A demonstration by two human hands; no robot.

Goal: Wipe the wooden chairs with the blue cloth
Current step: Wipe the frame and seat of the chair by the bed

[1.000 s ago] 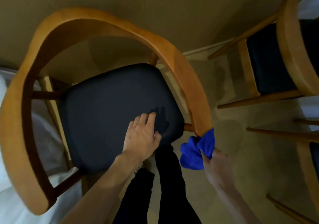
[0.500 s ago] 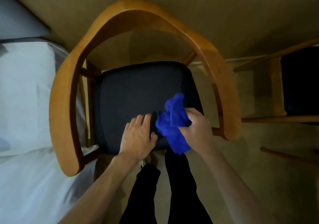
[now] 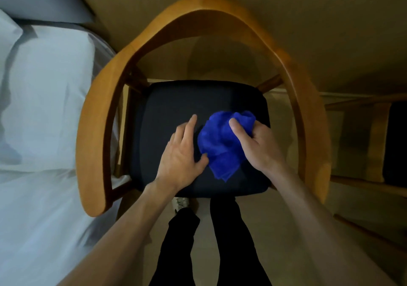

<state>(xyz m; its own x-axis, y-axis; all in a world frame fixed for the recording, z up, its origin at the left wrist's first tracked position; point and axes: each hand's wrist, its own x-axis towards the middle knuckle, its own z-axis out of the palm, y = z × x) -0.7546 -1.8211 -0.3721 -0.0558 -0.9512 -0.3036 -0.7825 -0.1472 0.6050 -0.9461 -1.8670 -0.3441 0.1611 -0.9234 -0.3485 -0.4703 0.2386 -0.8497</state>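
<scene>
Since a second ago, my right hand [image 3: 256,144] has carried the bunched blue cloth [image 3: 220,146] from the armrest tip onto the dark padded seat [image 3: 171,109] of the curved wooden armchair [image 3: 99,118], gripping it there; my left hand [image 3: 181,155] rests flat alongside, fingers straight. White bedding [image 3: 44,109] lies left.

A beige floor [image 3: 253,215] carries everything in the head view. On it stands a wooden chair [image 3: 211,8] with a curved back-and-arm rail and a dark seat pad [image 3: 176,105]. A bed [image 3: 44,113] with white sheets stands just beside the chair's left arm. A second wooden chair [image 3: 378,144], only partly in view, stands near the right edge of the floor. The person's dark-trousered legs [image 3: 229,241] stand on the floor just before the seat's near edge.
</scene>
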